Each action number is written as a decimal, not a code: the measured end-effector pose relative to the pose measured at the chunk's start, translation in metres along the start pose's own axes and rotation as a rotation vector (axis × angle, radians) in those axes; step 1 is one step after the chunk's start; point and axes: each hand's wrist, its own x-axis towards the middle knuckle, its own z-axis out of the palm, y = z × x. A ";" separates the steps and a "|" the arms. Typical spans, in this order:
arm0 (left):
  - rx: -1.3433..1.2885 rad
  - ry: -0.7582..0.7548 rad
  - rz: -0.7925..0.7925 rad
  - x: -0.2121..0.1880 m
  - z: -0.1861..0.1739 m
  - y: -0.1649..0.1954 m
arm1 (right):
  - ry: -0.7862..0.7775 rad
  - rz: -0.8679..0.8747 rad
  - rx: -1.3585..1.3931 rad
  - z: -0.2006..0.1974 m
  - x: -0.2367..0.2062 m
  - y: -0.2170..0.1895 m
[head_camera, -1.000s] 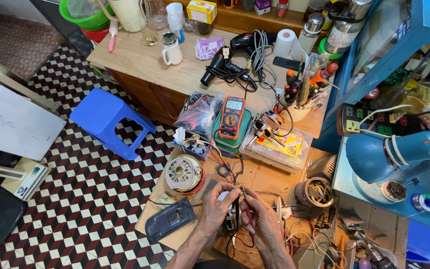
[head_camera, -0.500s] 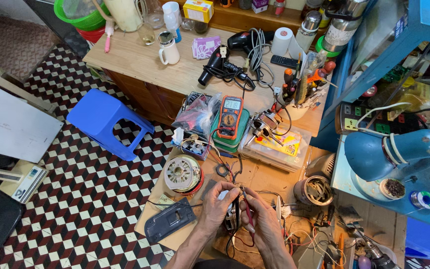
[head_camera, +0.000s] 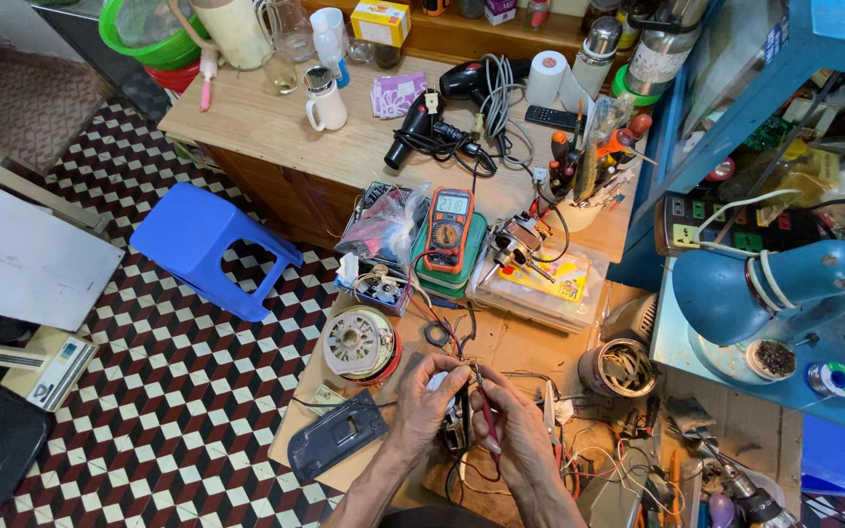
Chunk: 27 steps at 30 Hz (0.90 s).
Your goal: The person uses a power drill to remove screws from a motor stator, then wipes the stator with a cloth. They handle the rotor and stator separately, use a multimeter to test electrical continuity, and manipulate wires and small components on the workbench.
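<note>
Pinching red probe (head_camera: pixel 489 422), hands (head_camera: pixel 471 411) together

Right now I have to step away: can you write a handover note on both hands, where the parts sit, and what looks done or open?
Left hand: closed around a small dark component, steadying it over the work board.
Right hand: pinching a red probe, tip at the component.
Multimeter: switched on, lying on a green case up the bench, leads running down to the hands.
Round motor part: to the left of the hands, untouched. Dark plastic cover: lying loose at the board's near-left corner.
Done: cover off, meter connected.
Left: the display is too small to read, so no result can be told.
</note>
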 end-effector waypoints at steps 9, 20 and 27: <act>0.031 -0.003 0.022 0.003 -0.002 -0.003 | 0.009 0.005 -0.011 0.002 0.000 -0.001; 0.093 0.015 0.033 0.004 -0.002 0.000 | 0.023 0.015 -0.012 0.005 0.000 -0.002; 0.065 0.002 0.040 0.003 -0.002 -0.002 | 0.014 0.010 -0.013 0.002 0.000 -0.001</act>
